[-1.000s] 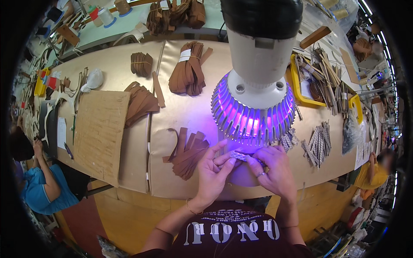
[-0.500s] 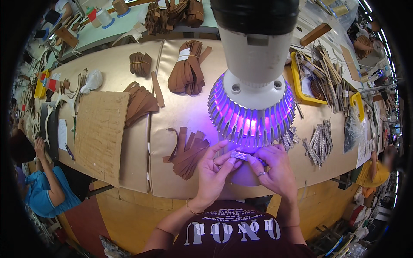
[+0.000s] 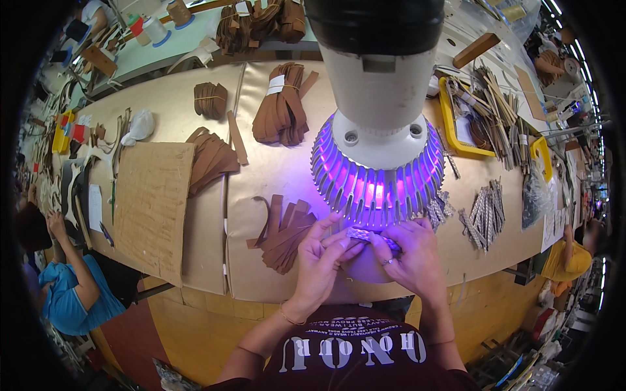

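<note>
Just under the front rim of a lamp [image 3: 378,146] glowing purple, a short braided strip [image 3: 360,234] stretches between my hands. My left hand [image 3: 319,260] pinches its left end with the thumb against the fingers. My right hand [image 3: 415,257], with a ring on one finger, grips the strip farther right between thumb and fingers. Part of the strip lies hidden behind the right thumb. Left of my hands, loose brown strips [image 3: 290,234] are fanned out on the gold-covered table [image 3: 251,176].
Bundled brown strips [image 3: 280,111] lie farther back. To the right are a pile of braided strips [image 3: 484,215] and a yellow tray [image 3: 450,120] of thin strips. A tan board [image 3: 153,208] covers part of the left side. Other people sit at both ends.
The braided strip now lies straighter, and more of it shows on the right beyond my right thumb. My hands have shifted only slightly. The lamp appears a little farther left.
</note>
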### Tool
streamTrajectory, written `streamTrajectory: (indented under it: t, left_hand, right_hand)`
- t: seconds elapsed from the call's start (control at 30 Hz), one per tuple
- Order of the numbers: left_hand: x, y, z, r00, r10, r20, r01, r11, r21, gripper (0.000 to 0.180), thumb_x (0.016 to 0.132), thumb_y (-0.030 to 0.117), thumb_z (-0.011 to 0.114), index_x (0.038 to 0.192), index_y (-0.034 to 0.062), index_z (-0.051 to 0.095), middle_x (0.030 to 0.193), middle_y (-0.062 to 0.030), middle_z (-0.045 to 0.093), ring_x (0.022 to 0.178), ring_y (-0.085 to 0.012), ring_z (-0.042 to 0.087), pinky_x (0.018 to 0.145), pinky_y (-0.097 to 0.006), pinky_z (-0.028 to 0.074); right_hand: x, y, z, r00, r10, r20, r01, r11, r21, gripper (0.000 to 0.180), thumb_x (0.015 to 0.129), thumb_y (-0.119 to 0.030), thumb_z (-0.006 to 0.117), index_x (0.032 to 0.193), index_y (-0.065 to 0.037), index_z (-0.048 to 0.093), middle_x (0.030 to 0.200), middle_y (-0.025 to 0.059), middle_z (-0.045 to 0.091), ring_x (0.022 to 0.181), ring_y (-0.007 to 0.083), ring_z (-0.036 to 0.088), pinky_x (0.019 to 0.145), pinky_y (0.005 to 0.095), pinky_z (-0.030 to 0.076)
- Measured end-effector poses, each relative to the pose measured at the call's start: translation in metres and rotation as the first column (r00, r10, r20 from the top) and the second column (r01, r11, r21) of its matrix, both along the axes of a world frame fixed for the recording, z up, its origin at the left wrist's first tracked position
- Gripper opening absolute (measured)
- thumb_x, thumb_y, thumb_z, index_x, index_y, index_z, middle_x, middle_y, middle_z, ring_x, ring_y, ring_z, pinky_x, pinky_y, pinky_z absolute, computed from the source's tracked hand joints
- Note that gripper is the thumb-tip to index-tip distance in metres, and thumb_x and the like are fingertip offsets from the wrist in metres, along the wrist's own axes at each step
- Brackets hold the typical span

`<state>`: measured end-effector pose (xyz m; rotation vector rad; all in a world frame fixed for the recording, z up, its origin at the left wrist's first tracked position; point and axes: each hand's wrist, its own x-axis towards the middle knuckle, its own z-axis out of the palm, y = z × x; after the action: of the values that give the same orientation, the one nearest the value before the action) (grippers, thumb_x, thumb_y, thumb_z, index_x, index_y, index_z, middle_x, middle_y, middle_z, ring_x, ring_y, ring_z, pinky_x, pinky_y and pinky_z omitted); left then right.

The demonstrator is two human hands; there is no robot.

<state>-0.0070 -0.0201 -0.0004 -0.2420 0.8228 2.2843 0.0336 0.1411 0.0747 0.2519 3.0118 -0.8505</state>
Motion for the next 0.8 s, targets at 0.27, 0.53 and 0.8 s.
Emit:
streamTrajectory:
  t: [0.27,0.53,0.8]
  left_hand:
    - [-0.003,0.0,-0.014,0.997,-0.034,0.066,0.035,0.999,-0.01,0.037,0.099,0.002,0.051,0.134,0.0002,0.041,0.115,-0.0189,0.065,0.104,-0.0241,0.067,0.093,-0.037,0.057]
    - [-0.009,-0.004,-0.011,0.998,-0.051,-0.041,0.046,0.991,-0.127,0.034,0.098,0.002,0.05,0.131,-0.001,0.044,0.11,-0.018,0.067,0.098,-0.0234,0.069,0.088,-0.036,0.057]
    - [-0.002,-0.008,-0.011,0.876,-0.186,-0.445,-0.159,0.76,-0.63,0.03,0.091,0.001,0.058,0.121,-0.003,0.055,0.111,-0.0177,0.068,0.097,-0.0221,0.068,0.086,-0.032,0.053]
  right_hand:
    - [-0.002,-0.007,0.002,0.999,-0.041,-0.012,0.042,0.996,0.074,0.017,0.084,-0.023,0.066,0.08,-0.007,0.069,0.076,0.0076,0.068,0.073,0.025,0.064,0.074,0.0385,0.039]
    - [-0.004,-0.013,0.003,0.999,-0.035,-0.039,0.041,0.984,0.172,0.017,0.083,-0.024,0.067,0.077,-0.008,0.068,0.075,0.0072,0.068,0.074,0.024,0.065,0.074,0.0386,0.04]
    - [-0.007,-0.015,-0.001,0.996,-0.043,-0.073,0.058,0.975,0.215,0.017,0.082,-0.025,0.067,0.077,-0.009,0.068,0.075,0.0079,0.068,0.075,0.0241,0.065,0.076,0.0392,0.041]
